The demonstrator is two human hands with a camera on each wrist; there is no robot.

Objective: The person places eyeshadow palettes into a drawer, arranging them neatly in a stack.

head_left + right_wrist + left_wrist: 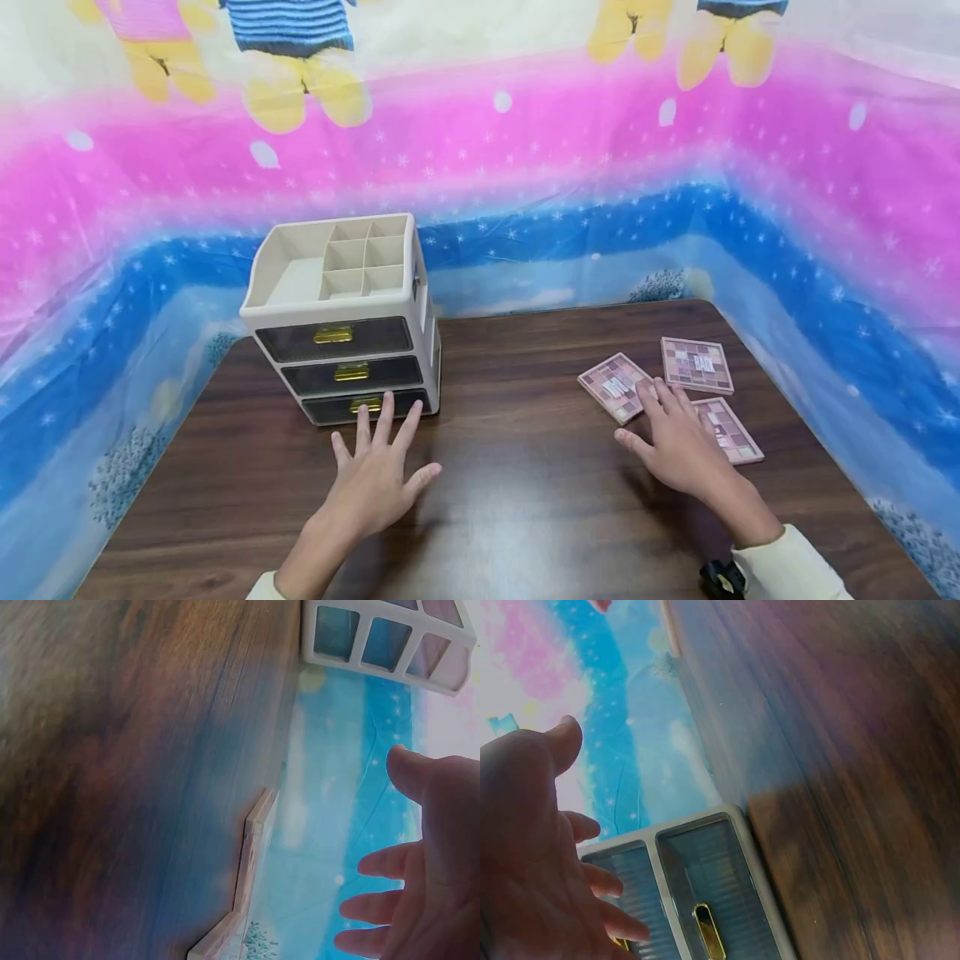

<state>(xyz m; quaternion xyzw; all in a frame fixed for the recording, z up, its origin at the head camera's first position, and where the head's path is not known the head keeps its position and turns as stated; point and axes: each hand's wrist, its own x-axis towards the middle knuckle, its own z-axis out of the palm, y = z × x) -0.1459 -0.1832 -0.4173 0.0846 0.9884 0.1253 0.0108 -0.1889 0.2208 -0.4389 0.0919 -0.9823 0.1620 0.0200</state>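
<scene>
A cream desktop organizer (337, 312) with three dark drawers and gold handles stands at the left of the table, its top divided into compartments. My left hand (375, 483) is spread in front of its lowest drawer (360, 406), holding nothing. In the left wrist view the drawer fronts lie beyond the fingers. On the right, my right hand (678, 442) hovers over or beside three pinkish eyeshadow palettes: a left palette (611, 385), a back palette (697, 365) and a front palette (731, 433) partly hidden by the hand. Its fingers are extended, and whether they touch a palette I cannot tell.
The brown wooden table (510, 433) fills the lower view. Behind it and on both sides hangs a pink and blue printed cloth (525, 167). A black band or watch (722, 577) sits at the right sleeve.
</scene>
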